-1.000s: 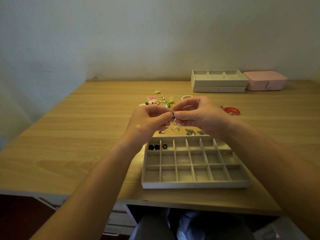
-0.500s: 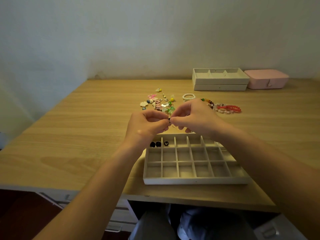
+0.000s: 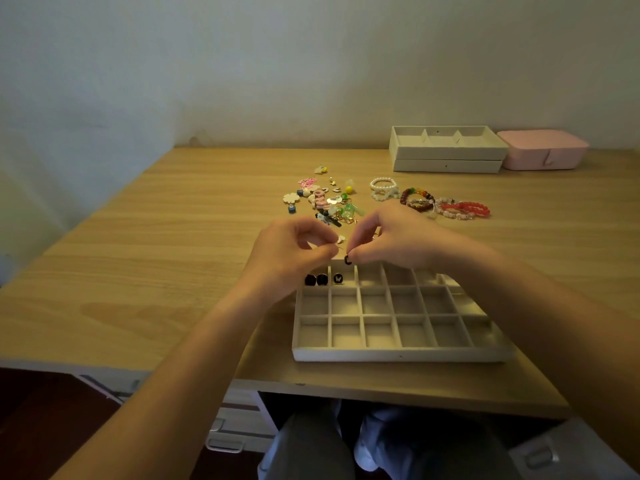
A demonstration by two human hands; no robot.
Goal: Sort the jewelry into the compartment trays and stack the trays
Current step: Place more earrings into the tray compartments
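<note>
A grey compartment tray (image 3: 398, 353) lies near the table's front edge. Two black studs (image 3: 316, 279) sit in its far-left cell and one butterfly stud (image 3: 338, 278) in the cell beside it. My right hand (image 3: 394, 237) pinches a small black earring (image 3: 347, 260) just above the tray's far rim. My left hand (image 3: 294, 252) pinches a tiny pale piece (image 3: 341, 239) beside it, the fingertips almost touching. Loose earrings and charms (image 3: 325, 199) lie in a heap beyond my hands, with bead bracelets (image 3: 446, 206) to the right.
Two stacked grey trays (image 3: 446, 148) stand at the back right, next to a pink box (image 3: 542, 148). The wall runs along the table's far edge. My knees and drawer handles show below the front edge.
Both hands have come down and toward me, from above the loose pile to the tray's far rim. The black earring now hangs from my right fingers, slightly apart from my left hand.
</note>
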